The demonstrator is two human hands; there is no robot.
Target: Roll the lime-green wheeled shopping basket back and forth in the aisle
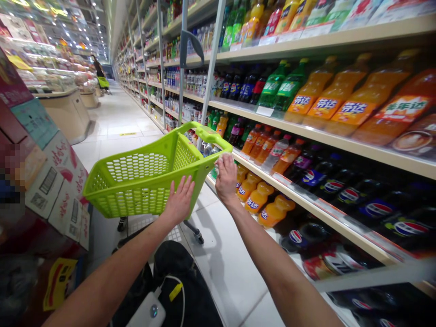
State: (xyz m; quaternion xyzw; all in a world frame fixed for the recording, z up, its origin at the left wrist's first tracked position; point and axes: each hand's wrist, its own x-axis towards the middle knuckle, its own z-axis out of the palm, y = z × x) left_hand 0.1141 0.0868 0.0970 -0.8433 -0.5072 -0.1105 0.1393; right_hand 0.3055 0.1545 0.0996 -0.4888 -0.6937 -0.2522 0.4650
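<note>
A lime-green plastic shopping cart basket (136,177) on small wheels stands tilted in the aisle in front of me. My left hand (180,200) lies flat against its near wall, fingers stretched out and open. My right hand (225,176) is closed round the near end of the green handle bar (211,134) at the basket's upper right corner. The basket's inside shows nothing in it.
Shelves on the right carry orange soda bottles (350,102), green bottles (281,86) and dark cola bottles (344,190). Stacked cartons (56,181) stand at the left. A white power bank (150,312) with a cable rests on my dark lap. A person with another green cart (103,81) is far down the tiled aisle.
</note>
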